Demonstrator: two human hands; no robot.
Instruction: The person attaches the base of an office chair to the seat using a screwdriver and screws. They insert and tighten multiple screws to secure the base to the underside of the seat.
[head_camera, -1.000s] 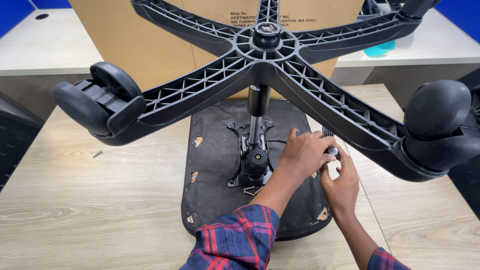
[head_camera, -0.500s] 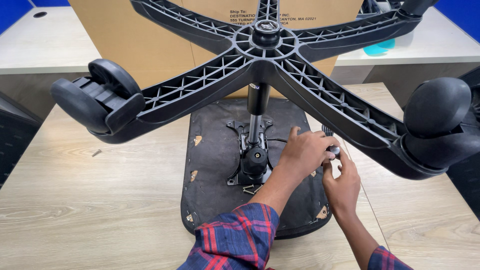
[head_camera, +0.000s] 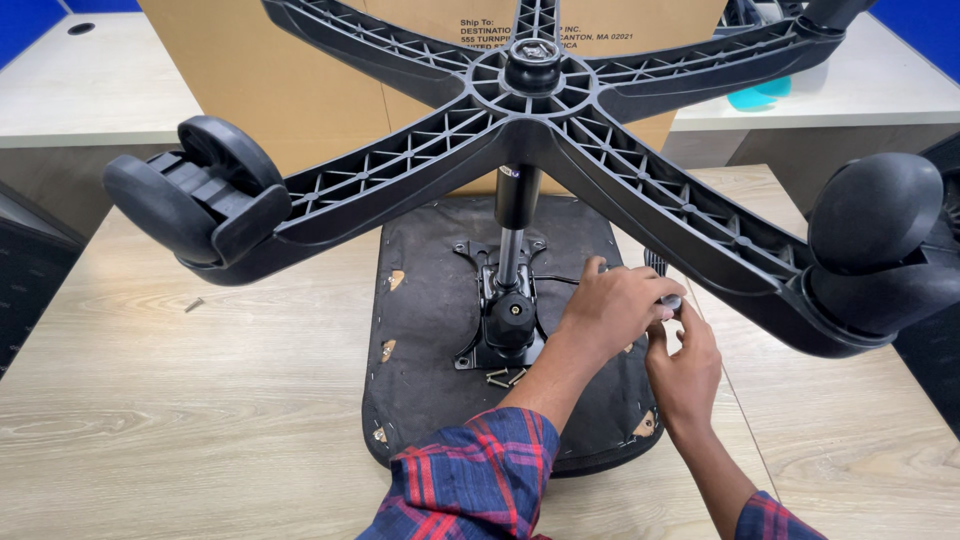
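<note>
On your left, a caster (head_camera: 195, 195) hangs out over the surface (head_camera: 150, 400) from the upturned star base (head_camera: 530, 110). The base stands on its gas column (head_camera: 515, 215), fixed to the black seat underside (head_camera: 430, 330), with loose screws (head_camera: 503, 377) beside the mechanism plate. Your left hand (head_camera: 615, 310) is curled shut around a small knob (head_camera: 668, 300) at the seat's right edge; your right hand (head_camera: 690, 370) pinches just under it. Lean too hard and the top-heavy base could tip, or a sleeve could scatter those screws.
</note>
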